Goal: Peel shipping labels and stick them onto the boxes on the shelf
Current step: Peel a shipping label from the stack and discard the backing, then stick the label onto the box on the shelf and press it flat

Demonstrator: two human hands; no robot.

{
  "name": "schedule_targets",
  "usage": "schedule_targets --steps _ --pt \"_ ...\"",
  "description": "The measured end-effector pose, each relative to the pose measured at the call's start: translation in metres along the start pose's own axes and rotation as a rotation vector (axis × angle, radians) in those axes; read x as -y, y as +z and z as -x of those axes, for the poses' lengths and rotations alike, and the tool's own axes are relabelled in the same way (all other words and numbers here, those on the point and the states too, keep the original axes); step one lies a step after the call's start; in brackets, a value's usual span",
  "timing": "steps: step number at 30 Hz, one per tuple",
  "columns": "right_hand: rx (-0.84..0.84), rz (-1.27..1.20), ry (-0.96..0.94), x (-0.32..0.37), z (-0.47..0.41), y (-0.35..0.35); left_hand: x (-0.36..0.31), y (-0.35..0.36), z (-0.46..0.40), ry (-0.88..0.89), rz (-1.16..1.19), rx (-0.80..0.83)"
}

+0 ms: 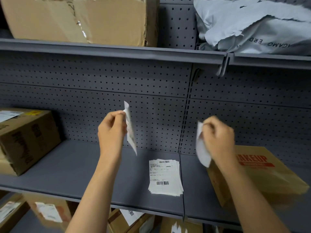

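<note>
Two bare forearms reach up from below over the grey shelf (pixel 67 165). Left hand (pixel 111 130) pinches a label (pixel 130 132) by its top corner, grip tight, sheet hanging edge-on in the air. Right hand (pixel 218 138) is closed on a second white sheet (pixel 202 152), blurred, held above the flat box (pixel 269 174) printed in red. Between the arms, a label stack (pixel 165 177) lies on the shelf. Left, a brown box (pixel 28 138) with a label on top. Behind, pegboard (pixel 117 78). Up top, a big carton (pixel 75 19) and a torn grey mailer (pixel 252 26).
</note>
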State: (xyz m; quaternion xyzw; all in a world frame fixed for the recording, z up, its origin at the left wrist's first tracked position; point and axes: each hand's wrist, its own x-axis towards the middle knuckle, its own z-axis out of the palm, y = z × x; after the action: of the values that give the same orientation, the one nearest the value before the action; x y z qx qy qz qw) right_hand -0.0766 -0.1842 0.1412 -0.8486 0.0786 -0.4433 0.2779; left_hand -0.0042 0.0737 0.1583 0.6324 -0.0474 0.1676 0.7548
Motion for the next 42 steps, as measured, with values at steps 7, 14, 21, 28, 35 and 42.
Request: schedule_targets --steps 7,14,21,28,35,42 --pt "0.656 0.409 0.046 -0.016 0.053 0.073 0.011 -0.002 0.016 0.0 -0.023 0.039" --pt "0.769 0.4 0.066 -0.027 0.079 0.116 0.022 -0.003 0.023 -0.078 -0.031 0.028" --pt "0.62 0.324 0.012 -0.015 0.073 0.117 0.036 -0.003 0.028 -0.139 -0.035 0.035" --pt "0.365 0.009 -0.196 0.058 0.045 0.077 0.034 0.007 0.03 -0.113 -0.044 0.057" --pt "0.279 0.084 -0.225 0.086 0.031 0.063 0.016 0.016 0.035 -0.064 -0.025 0.05" --pt "0.279 0.104 -0.221 0.09 0.028 0.058 0.007 0.016 0.04 -0.065 0.001 0.086"
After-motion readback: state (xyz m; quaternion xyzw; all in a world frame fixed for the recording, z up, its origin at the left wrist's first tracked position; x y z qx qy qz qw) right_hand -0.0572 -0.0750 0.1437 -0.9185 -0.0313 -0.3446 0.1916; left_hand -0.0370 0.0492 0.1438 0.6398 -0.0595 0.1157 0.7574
